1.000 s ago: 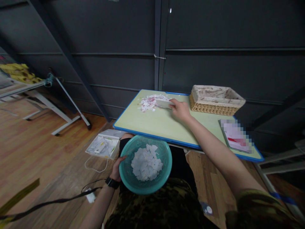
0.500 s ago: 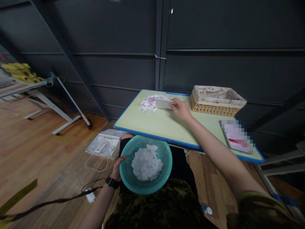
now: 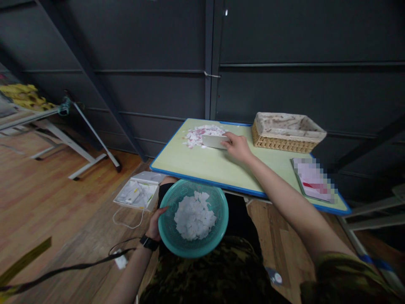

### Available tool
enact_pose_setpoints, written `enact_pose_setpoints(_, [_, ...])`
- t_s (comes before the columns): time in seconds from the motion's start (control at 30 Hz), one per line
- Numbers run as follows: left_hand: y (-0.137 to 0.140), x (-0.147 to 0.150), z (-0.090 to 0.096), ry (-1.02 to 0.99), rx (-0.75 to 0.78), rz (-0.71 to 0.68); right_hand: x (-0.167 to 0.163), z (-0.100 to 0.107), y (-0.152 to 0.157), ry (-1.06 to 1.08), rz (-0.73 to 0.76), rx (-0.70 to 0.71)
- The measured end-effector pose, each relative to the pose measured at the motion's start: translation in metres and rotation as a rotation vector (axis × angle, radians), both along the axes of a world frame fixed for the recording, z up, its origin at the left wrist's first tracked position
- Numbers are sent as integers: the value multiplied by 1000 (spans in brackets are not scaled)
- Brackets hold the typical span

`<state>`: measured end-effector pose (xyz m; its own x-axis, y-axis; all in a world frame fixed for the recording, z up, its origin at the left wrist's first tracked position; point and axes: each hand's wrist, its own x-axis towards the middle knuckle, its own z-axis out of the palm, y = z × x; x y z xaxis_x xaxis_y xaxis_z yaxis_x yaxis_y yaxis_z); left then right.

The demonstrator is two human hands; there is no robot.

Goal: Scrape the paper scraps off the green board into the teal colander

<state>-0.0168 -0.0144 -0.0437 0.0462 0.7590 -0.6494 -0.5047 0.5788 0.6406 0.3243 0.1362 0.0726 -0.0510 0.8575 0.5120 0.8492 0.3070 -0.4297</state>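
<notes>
On my lap rests a green plastic colander [image 3: 218, 236], its rim just below the table's front edge. A heap of white paper scraps [image 3: 194, 216] lies inside it. My left hand [image 3: 155, 223] grips the colander's left rim, thumb over the edge. Over the table [image 3: 177, 158], my right hand [image 3: 236, 146] pinches a flat pale scraper-like plate [image 3: 214, 141] by its right end. The plate stands on edge against the near right side of a spread of white and pinkish paper scraps [image 3: 198, 134]. Its lower edge appears to touch the tabletop.
A cloth-lined wicker basket [image 3: 284, 144] stands at the table's back right. A flat item with a blurred cover [image 3: 314, 179] lies at the right edge. An open white box [image 3: 137, 194] with a cable sits on the floor to the left. A dark panelled wall [image 3: 152, 42] rises behind.
My right hand and the plate have shifted slightly left and toward me beside the scraps. My left hand and the colander stay in place.
</notes>
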Motion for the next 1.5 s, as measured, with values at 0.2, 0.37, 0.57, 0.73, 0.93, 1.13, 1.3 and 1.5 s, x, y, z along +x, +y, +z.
enact_pose_setpoints(0.2, [1, 2, 2, 14, 0, 7, 0, 0, 1, 94, 48, 19])
enact_pose_setpoints(0.37, [1, 2, 2, -5, 9, 0, 2, 1, 3, 154, 79, 26])
enact_pose_setpoints(0.57, [0, 1, -1, 14, 8, 2, 3, -5, 9, 259, 147, 30])
enact_pose_setpoints(0.73, [0, 0, -3, 17, 19, -8, 3, -10, 11, 327, 255, -29])
enact_pose_setpoints(0.93, [0, -1, -3, 1, 29, -15, 3, -11, 11, 316, 233, -28])
enact_pose_setpoints(1.13, [0, -1, -3, -4, 25, -20, 8, -10, 15, 397, 220, -43])
enact_pose_setpoints(1.3, [0, -2, -4, -15, 15, -8, 9, -8, 13, 399, 206, -72])
enact_pose_setpoints(1.5, [0, -1, -3, -4, 39, -14, 7, -4, 9, 462, 216, -80])
